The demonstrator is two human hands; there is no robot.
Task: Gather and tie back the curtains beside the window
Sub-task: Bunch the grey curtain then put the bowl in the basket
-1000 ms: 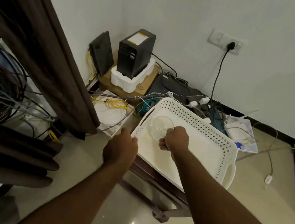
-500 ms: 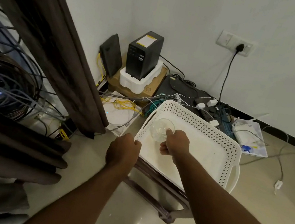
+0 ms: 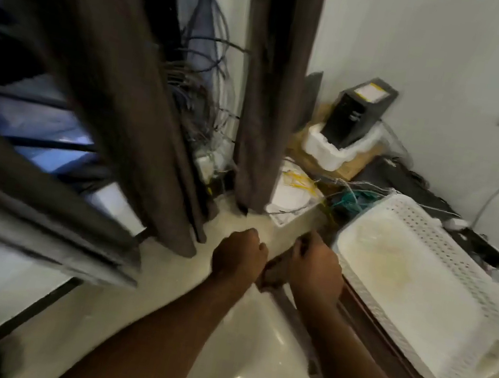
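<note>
Both grips fisted, L (image 3: 238,254) & R (image 3: 316,267); curtains (image 3: 270,93) beyond, untouched.

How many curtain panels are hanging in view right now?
2: a wide curtain at left by the window, a narrow curtain against the wall corner. More may hang out of frame.

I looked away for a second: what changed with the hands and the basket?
The right hand left the basket and now sits fisted beside the left hand, left of it; whether it holds anything is unclear. The view swung toward the curtains. The basket stayed put.
</note>
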